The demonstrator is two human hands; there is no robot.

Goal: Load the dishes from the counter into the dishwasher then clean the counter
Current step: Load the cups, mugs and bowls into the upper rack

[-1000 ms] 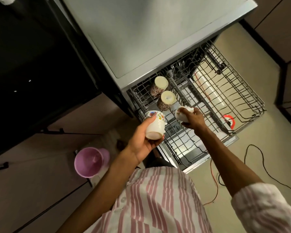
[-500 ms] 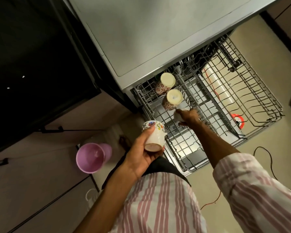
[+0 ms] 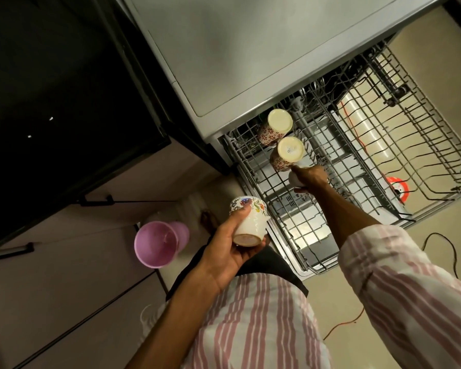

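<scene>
The dishwasher's wire rack (image 3: 253, 166) is pulled out below the grey counter (image 3: 250, 49). Two patterned mugs stand upside down in its left row, one at the back (image 3: 276, 125) and one in front of it (image 3: 288, 153). My right hand (image 3: 310, 177) reaches into the rack just in front of the second mug, closed on a white cup (image 3: 294, 179) that is mostly hidden by my fingers. My left hand (image 3: 232, 243) holds a floral white cup (image 3: 249, 222) upside down, beside the rack's left front corner.
A pink plastic bucket (image 3: 157, 243) stands on the floor to the left. Dark cabinet fronts with handles (image 3: 96, 202) run along the left. A red-and-white object (image 3: 397, 187) lies under the rack's right side. Cables (image 3: 437, 238) trail on the floor at right.
My right hand has lowered the white cup into the rack and moved it closer to the second mug. The left hand keeps the floral cup about where it was. The view has shifted.
</scene>
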